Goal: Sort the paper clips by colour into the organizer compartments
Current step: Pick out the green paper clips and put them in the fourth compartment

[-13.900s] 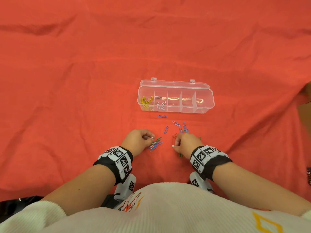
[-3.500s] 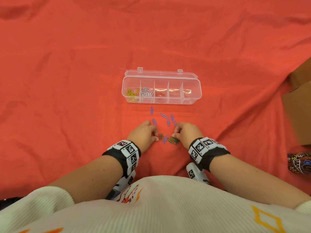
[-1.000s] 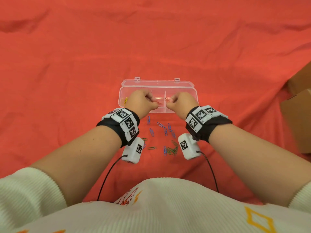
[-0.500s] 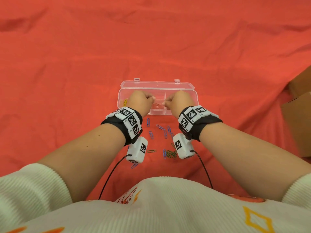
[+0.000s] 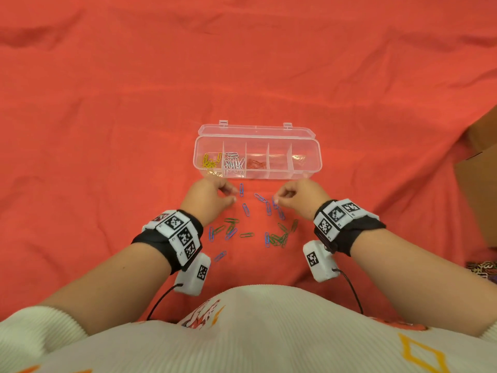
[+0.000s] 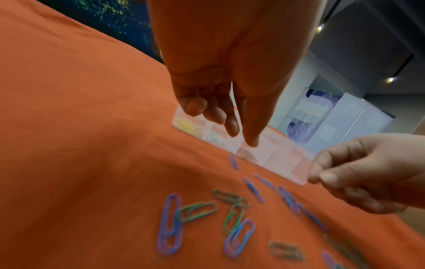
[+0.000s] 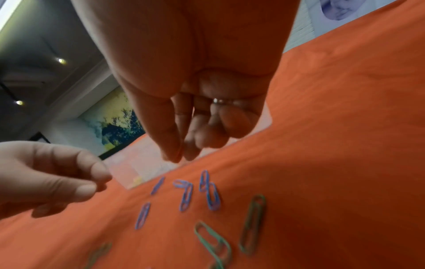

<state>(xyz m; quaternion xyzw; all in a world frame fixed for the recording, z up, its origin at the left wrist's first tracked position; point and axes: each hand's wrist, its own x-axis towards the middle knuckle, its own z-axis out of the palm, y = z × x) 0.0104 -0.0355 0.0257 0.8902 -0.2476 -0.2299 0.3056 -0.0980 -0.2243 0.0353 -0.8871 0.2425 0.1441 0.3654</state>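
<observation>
The clear organizer [image 5: 319, 157] lies open on the red cloth. Its left three compartments hold yellow clips [image 5: 211, 161], white clips [image 5: 234, 164] and red clips [image 5: 255, 164]. Loose blue clips [image 5: 246, 210] and green clips [image 5: 231, 220] lie scattered between my wrists. My left hand [image 5: 231, 195] hovers just in front of the box beside a blue clip [image 5: 241, 189], fingers loosely curled and holding nothing [image 6: 241, 134]. My right hand [image 5: 279, 197] hovers over another blue clip [image 5: 274, 202], thumb and forefinger close together with nothing seen between them [image 7: 179, 156].
A brown cardboard box [image 5: 478, 184] stands at the right edge. A patterned object [image 5: 484, 267] lies below it. The red cloth [image 5: 107, 90] has shallow folds all around the organizer.
Both hands have drawn back from the organizer's middle compartments to the loose clips in front of it. Red clips now lie in the third compartment.
</observation>
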